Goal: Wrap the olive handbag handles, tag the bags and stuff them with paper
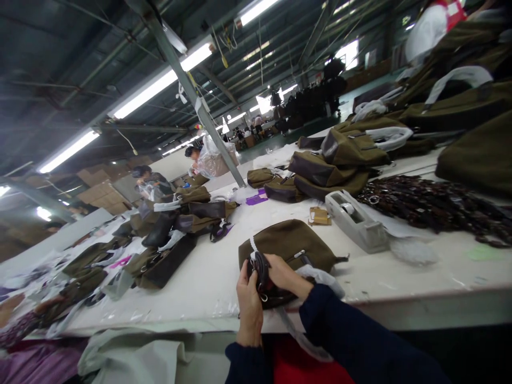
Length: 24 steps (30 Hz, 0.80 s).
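An olive-brown fabric bag (290,242) lies on the white table (208,277) near its front edge. My left hand (248,304) and my right hand (285,274) both grip a coiled dark strap (262,269) with metal rings at the bag's near end. Both arms wear dark blue sleeves. A crumpled piece of white plastic wrap (322,277) lies under my right wrist.
A grey tape dispenser (354,218) stands right of the bag, with a small brown tag (319,215) beside it. A heap of dark straps (432,205) lies farther right. Several more olive bags (332,165) cover the table. Two people (150,178) work at the far end.
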### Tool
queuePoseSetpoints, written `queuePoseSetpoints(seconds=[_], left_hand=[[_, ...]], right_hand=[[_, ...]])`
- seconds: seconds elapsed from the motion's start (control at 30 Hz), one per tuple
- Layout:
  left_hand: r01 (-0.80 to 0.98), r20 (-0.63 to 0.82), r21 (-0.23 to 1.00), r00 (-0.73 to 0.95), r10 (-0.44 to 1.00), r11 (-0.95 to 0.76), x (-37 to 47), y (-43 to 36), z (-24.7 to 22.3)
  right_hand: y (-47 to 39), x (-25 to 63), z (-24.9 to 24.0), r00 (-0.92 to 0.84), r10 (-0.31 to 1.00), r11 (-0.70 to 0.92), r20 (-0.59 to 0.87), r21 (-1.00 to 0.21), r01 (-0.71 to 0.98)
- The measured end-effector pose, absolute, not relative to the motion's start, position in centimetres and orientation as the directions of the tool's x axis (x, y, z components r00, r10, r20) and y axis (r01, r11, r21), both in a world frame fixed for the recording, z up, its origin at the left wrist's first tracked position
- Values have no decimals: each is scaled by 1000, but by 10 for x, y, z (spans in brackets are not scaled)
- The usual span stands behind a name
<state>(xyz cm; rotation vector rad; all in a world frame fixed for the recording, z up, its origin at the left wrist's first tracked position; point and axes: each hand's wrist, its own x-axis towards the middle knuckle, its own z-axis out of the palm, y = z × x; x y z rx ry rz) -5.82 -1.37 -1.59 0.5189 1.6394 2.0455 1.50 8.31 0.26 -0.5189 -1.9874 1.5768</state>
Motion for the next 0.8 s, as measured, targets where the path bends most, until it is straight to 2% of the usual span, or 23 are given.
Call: queuePoseSetpoints(seconds=[0.07,0.17,0.23,0.33,0.43,0.53,0.8], left_hand=[[-80,33,982,-820,571,-172,-60,-12,-14],[-32,29,994,-830,558,-100,-60,-10,-7],[63,48,998,-825,563,7,-60,-9,-3],[205,95,972,-789,607,115,-62,-8,-1],[298,140,941,-776,615,161,-68,-8,-5],[423,210,881,-754,623,214,-75,-7,-11],[605,327,751,-689,647,264,-79,-3,-22]], right_hand=[[89,21,3,-751,642,217,154,-976,-15],[96,26,4,-611,779,198,139,-980,31],[100,28,5,-512,823,313,244,-948,51],[103,25,10,-562,687,606,461,-790,94],[105,19,13,-727,528,769,438,-610,192],[107,14,12,-803,484,824,347,-490,285],[98,8,3,-847,435,880,305,-344,328]])
